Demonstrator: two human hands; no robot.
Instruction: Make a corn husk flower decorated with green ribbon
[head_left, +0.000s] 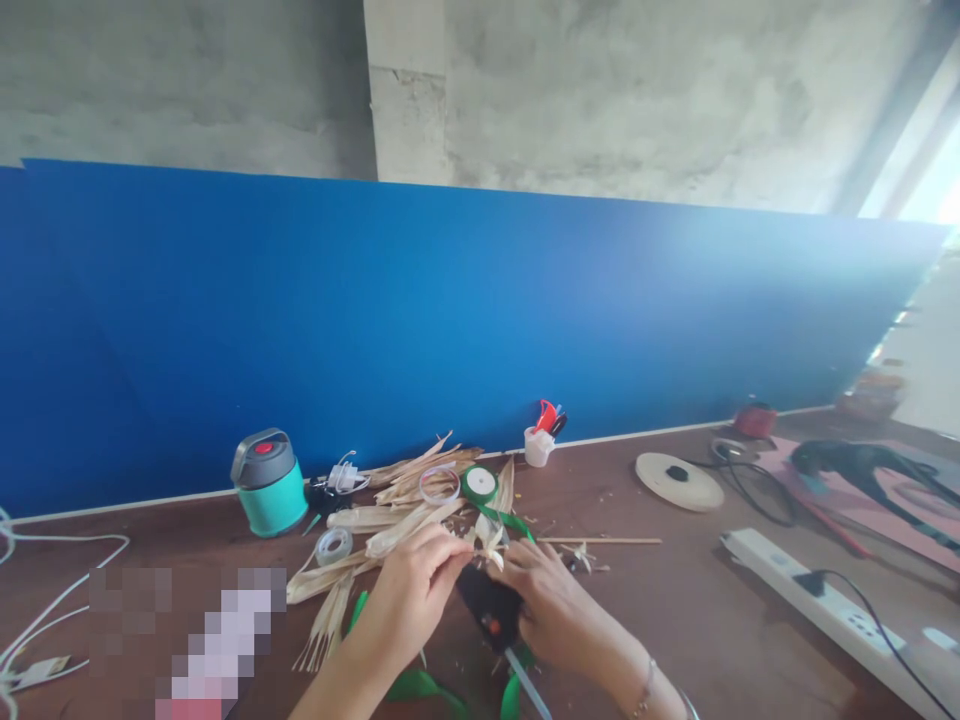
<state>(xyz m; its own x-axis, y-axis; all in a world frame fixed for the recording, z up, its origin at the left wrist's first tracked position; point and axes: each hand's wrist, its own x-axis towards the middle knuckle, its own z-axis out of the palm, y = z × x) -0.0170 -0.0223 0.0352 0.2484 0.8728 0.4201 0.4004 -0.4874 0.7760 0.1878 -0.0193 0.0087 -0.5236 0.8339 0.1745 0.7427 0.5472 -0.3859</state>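
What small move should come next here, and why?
Probably a gentle press by the right hand on the pale flower-like piece: that hand is right at its edge, while the left hand seems to pinch it from the other side, which should keep it steady.

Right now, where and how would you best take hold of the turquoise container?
Probably by the grey handle, from above: the turquoise container stands upright, the handle arches over its lid, and the blue panel rises close behind.
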